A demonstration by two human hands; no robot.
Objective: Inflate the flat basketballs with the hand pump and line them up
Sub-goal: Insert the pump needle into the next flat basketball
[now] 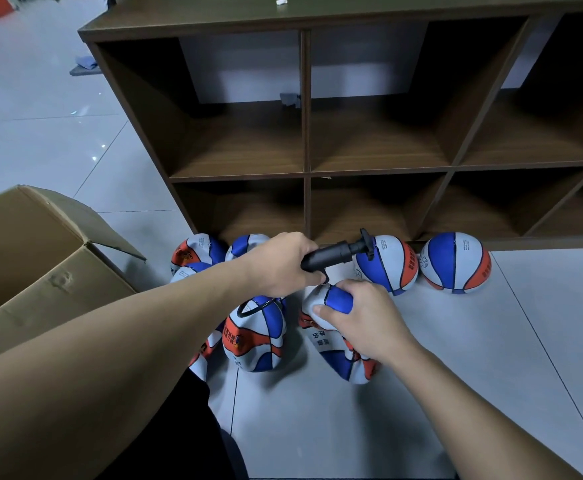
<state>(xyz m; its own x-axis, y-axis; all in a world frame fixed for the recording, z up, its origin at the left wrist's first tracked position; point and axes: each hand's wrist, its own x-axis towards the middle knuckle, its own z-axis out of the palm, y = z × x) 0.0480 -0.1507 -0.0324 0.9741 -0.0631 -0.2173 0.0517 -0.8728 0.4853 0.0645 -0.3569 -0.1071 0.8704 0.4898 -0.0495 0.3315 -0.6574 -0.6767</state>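
Observation:
My left hand [279,263] grips the barrel of a black hand pump [335,256], whose T-handle points right. A thin black hose loops down from the pump over a flat ball [253,336]. My right hand [362,317] grips the top of a flat blue, white and orange basketball [335,344] on the floor, just below the pump. Two round, inflated balls [392,265] [456,263] stand side by side against the shelf base to the right. Several more flat balls [198,252] lie behind and under my left arm.
A dark wooden cubby shelf [305,133] stands right behind the balls. An open cardboard box [41,265] sits on the left. Pale floor tiles [491,341] stretch to the right and front. My dark-clothed knee [186,427] is at the bottom.

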